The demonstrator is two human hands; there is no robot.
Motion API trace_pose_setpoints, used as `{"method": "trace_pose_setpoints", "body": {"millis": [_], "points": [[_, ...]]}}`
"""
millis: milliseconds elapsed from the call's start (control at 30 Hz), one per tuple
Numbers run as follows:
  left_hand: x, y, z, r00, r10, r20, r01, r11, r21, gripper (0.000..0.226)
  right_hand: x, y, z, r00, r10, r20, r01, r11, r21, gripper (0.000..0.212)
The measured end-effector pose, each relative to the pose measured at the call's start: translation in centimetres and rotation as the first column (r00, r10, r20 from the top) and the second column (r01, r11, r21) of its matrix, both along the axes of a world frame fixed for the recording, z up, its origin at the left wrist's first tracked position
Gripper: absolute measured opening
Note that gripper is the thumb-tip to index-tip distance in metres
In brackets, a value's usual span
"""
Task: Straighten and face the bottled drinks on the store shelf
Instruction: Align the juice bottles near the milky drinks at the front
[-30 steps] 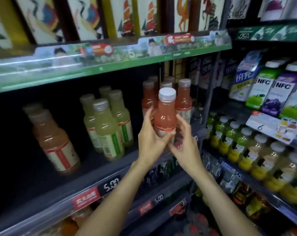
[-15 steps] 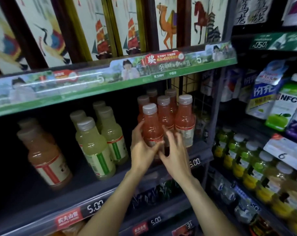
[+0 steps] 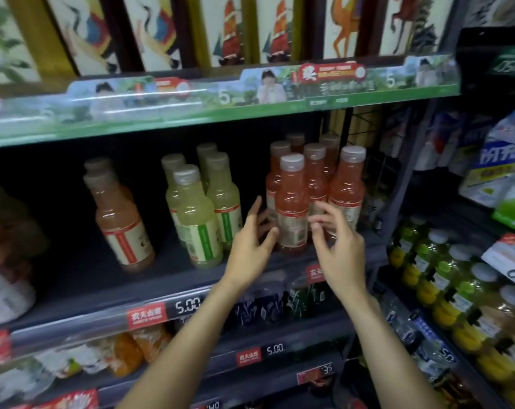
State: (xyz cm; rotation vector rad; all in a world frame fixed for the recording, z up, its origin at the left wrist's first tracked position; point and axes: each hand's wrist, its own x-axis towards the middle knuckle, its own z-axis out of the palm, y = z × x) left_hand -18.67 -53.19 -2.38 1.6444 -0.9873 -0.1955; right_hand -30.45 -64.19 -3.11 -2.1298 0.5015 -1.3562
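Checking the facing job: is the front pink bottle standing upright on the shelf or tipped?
Upright: the front pink bottle stands on its base on the shelf, cap on top, both hands open beside it.

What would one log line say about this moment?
step: facing drinks | front pink bottle: upright on shelf | left hand: open beside it | right hand: open beside it
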Motion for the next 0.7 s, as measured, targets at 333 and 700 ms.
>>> {"method": "trace_pose_setpoints", "body": {"millis": [333,700], "points": [[5.3,20.8,0.8,0.641,0.355,0.68,-0.393,0.913,-0.107,0.024,7.2,14.1,1.0,0.95,0.262,-0.173,-0.313,0.832,-0.458,0.026],[16.5,39.0,-2.6,0.389,0.835,0.39,-0.797,0.517,-0.312,0.049,22.9,31.4,-0.3,0.779,0.592,-0.207,-0.604,0.797,0.004,0.06]]}}
